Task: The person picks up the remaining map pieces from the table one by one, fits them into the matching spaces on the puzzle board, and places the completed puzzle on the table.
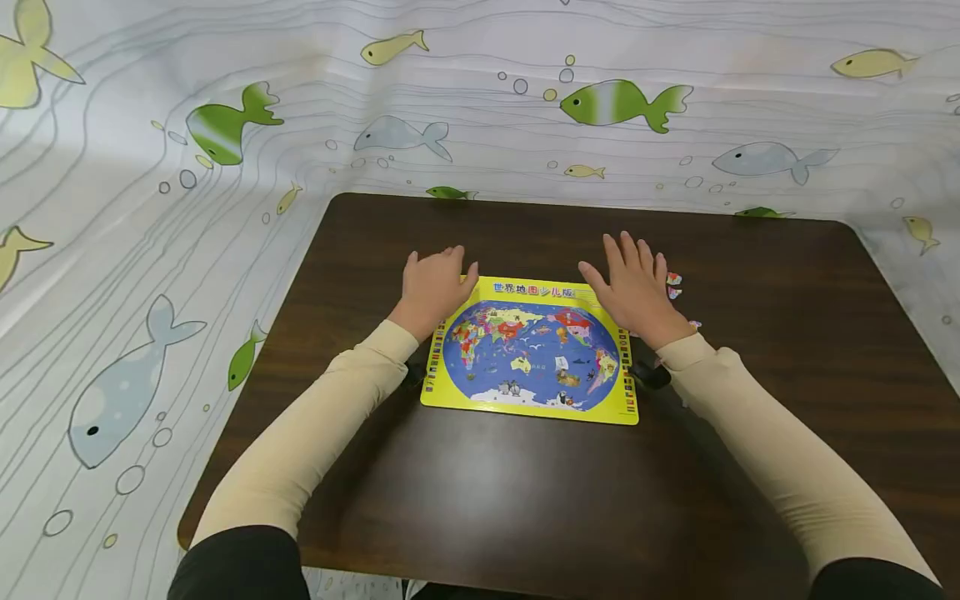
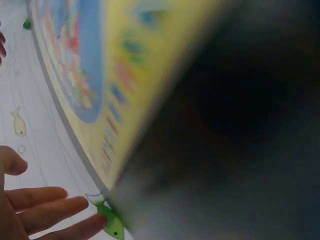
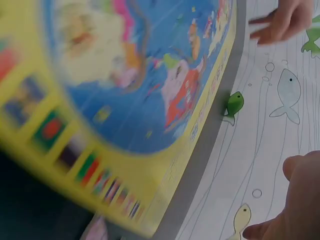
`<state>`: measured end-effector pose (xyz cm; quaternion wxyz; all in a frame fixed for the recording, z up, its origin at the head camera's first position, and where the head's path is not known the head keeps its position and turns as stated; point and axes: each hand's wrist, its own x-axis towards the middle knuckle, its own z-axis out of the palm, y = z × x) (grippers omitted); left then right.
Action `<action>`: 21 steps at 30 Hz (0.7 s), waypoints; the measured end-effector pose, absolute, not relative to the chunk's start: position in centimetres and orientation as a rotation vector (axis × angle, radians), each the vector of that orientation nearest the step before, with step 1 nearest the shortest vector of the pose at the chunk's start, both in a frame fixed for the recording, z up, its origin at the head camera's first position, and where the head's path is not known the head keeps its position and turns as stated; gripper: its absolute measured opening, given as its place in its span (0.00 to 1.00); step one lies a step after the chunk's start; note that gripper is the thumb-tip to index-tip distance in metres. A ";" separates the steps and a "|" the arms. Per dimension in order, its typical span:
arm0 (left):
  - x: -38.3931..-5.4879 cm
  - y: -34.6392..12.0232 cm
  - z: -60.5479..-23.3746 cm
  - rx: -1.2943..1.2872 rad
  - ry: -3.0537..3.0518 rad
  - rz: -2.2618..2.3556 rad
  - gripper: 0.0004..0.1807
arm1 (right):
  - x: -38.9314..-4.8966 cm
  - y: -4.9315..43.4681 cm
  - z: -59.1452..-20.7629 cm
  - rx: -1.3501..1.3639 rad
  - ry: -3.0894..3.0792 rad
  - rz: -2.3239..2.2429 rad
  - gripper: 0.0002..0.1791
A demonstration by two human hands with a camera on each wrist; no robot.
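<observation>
A yellow-bordered world map puzzle board (image 1: 529, 350), with a blue oval map and small flags down its sides, lies flat on the dark table. My left hand (image 1: 435, 287) is over its upper left corner, holding nothing; in the left wrist view its fingers (image 2: 50, 205) are extended. At the upper right corner, my right hand (image 1: 633, 287) has its fingers spread, nothing in its grasp. In the right wrist view, part of this hand (image 3: 295, 200) shows at the lower right, apart from the board.
A few small colourful pieces (image 1: 674, 286) lie on the table just right of the right hand, partly hidden by it. The brown table (image 1: 787, 350) reaches back to a white cloth (image 1: 487, 83) printed with fish. Dark wrist camera mounts (image 1: 651, 375) sit beside the board.
</observation>
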<state>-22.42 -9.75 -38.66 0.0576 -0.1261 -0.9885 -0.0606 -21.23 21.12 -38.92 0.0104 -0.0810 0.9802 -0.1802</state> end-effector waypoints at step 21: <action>-17.0 -17.0 -41.3 -0.851 -3.262 -0.168 0.44 | -19.5 27.8 -38.5 -0.133 3.040 -0.533 0.45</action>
